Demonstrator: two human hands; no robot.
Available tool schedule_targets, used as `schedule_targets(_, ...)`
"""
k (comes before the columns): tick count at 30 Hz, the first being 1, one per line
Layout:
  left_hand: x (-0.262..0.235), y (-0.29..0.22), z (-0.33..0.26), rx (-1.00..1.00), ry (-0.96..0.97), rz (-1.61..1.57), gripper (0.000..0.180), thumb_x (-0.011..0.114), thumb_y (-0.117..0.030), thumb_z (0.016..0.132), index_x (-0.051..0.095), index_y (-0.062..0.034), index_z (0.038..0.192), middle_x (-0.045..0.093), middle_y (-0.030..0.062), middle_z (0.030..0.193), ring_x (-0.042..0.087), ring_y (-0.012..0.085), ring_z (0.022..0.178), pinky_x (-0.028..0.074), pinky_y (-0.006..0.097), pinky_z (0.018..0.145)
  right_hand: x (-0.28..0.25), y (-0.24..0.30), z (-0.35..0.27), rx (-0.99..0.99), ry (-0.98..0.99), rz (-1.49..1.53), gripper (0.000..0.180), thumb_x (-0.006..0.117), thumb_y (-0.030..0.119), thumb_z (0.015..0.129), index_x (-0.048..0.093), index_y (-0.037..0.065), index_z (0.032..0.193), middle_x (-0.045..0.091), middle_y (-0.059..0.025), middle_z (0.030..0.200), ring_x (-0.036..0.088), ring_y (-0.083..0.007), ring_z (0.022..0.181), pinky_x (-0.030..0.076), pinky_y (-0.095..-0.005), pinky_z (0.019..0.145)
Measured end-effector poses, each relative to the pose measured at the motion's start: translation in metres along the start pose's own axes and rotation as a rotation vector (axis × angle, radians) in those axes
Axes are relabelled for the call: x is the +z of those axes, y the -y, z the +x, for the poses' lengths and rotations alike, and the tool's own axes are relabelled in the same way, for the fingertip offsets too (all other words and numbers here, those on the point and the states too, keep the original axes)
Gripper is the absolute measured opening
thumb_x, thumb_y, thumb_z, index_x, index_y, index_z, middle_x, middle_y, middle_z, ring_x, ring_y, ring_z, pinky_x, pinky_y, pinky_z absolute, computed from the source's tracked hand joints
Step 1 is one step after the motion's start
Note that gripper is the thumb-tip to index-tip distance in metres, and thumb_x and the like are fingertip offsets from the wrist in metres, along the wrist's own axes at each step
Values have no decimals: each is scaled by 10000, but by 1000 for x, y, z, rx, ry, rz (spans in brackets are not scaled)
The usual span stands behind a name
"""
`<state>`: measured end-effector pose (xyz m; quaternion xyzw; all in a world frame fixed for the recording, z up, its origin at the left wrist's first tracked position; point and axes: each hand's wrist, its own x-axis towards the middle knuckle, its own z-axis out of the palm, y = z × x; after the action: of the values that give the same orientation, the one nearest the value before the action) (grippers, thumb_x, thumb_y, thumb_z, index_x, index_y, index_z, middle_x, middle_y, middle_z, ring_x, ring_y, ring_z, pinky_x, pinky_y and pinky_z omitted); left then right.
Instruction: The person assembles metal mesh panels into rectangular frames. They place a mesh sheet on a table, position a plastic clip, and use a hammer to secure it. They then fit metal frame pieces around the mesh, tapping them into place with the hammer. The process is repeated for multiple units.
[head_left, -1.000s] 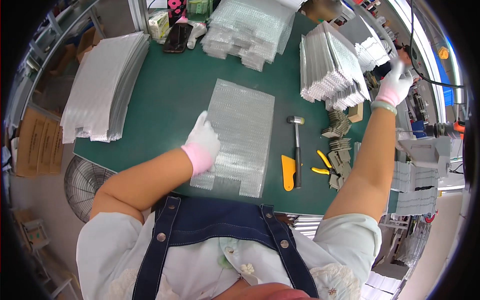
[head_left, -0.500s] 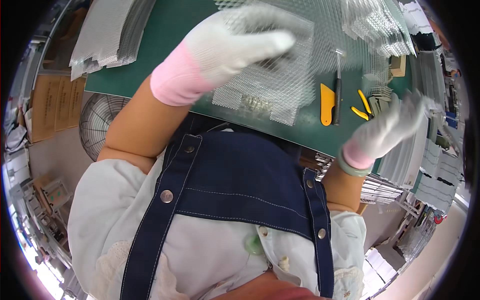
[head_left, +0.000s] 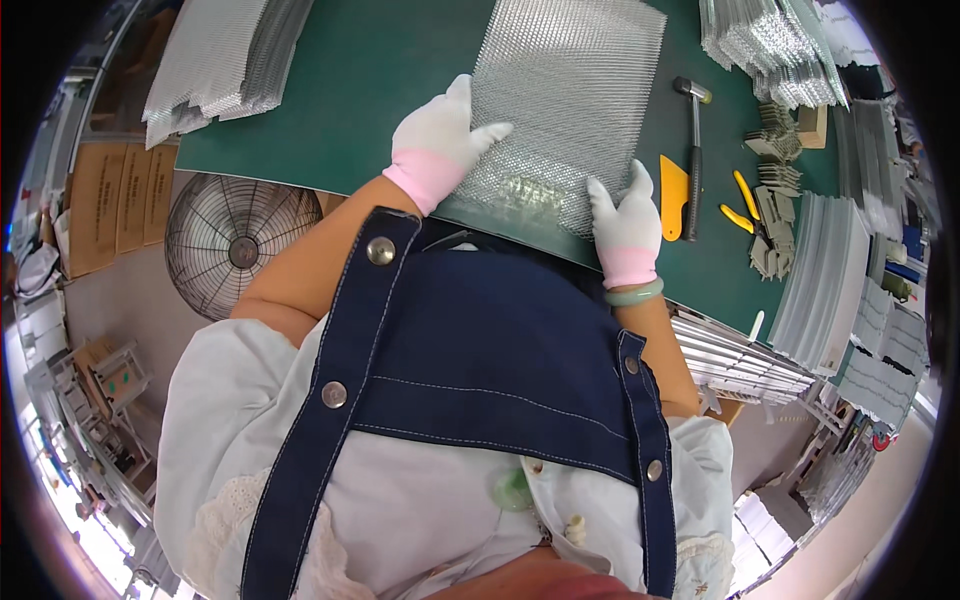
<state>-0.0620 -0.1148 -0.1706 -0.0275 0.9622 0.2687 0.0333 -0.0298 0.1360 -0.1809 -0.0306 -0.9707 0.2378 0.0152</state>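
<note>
A silvery expanded-mesh sheet, or a stack of such sheets, lies on the green table in front of me. My left hand, in a white glove with a pink cuff, rests along its left edge. The fingers stretch forward and the thumb reaches over the mesh. At the lower right edge is my right hand, gloved alike, with its thumb and fingers spread apart against the side of the mesh. Both hands are open and appear to touch the edges. A pale bangle circles my right wrist.
Right of the mesh lie a hammer, a yellow scraper, yellow-handled pliers and small grey metal pieces. Mesh stacks stand at the far left and far right. A floor fan is below the table's left side.
Both hands have come down to the sides of the mesh, the right one moving in from the right. The blurred, raised mesh now lies flat and still.
</note>
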Motion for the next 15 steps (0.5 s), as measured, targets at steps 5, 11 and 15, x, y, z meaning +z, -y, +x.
schedule_targets(5,2,-4,5,-28,37,128,788,605,-618,860,485,50,1260,684,231,923,681,374,854,555,428,697,-1,1,5,30,71,-32,706,660,429,889,423,-22,1378,686,-244,1005,676,-399,894,533,-459,769)
schedule_targets(11,9,-1,6,44,-98,155,762,560,-628,887,485,45,1235,688,226,880,690,368,803,559,438,646,2,1,-7,-40,-97,15,675,647,409,906,420,-23,1372,682,-254,1011,676,-400,909,540,-467,752)
schedule_targets(15,6,-6,11,-42,17,170,716,552,-636,889,503,30,1147,688,215,864,690,366,765,559,442,631,-3,4,15,2,76,-76,639,607,425,928,435,-28,1345,685,-271,953,671,-418,908,537,-478,763)
